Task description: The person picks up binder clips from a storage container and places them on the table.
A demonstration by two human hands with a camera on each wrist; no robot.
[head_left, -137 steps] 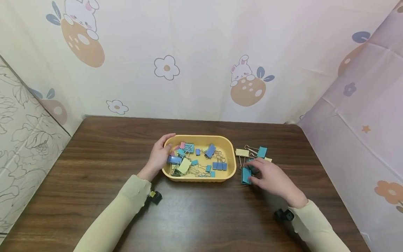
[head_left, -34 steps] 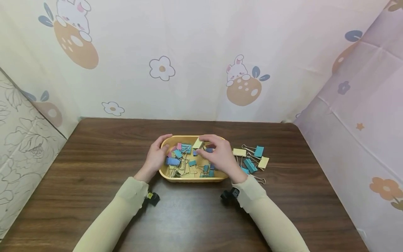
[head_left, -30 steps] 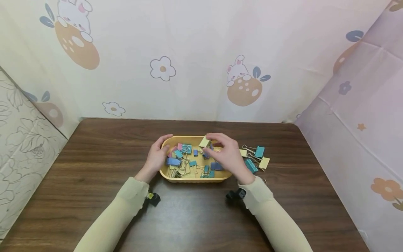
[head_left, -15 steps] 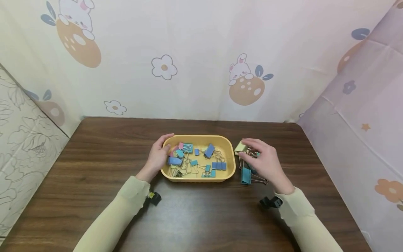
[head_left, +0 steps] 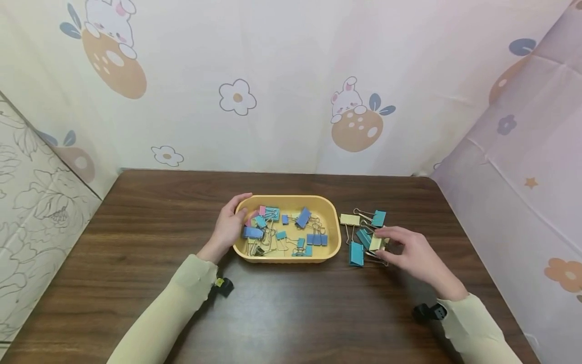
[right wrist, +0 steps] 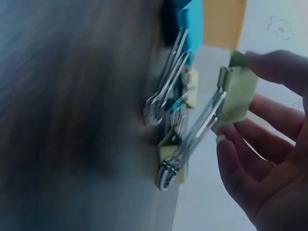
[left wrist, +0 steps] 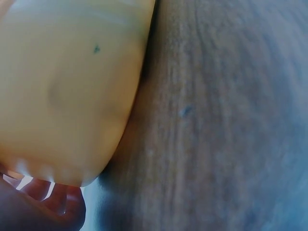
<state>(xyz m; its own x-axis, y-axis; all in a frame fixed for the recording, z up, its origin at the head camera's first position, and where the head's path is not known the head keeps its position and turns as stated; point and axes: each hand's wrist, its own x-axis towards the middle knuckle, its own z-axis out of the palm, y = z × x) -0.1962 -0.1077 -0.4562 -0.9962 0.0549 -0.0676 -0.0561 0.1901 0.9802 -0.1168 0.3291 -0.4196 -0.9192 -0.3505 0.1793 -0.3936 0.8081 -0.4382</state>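
Note:
My left hand (head_left: 227, 226) grips the left end of a yellow plastic basket (head_left: 282, 259), thumb over the rim; the left wrist view shows curled fingers against its wall. Inside lie several binder clips in blue, teal, pink and yellow, including a blue clip (head_left: 317, 239). Between thumb and fingers my right hand (head_left: 414, 253) pinches a yellow binder clip (right wrist: 237, 96), its wire handles hanging down. This clip is held over a loose pile right of the basket. The pile includes a teal clip (head_left: 356, 254), another teal clip (head_left: 379, 218) and a yellow clip (head_left: 349, 220).
Everything stands on a dark wood-grain table (head_left: 282, 313). A patterned curtain (head_left: 291, 101) rises behind its far edge, and more patterned cloth hangs along both sides. A small black wrist camera (head_left: 429, 312) sits at the right cuff.
My right hand has carried the yellow binder clip from over the basket rightward to the pile beside it. My left hand has stayed on the basket's left end.

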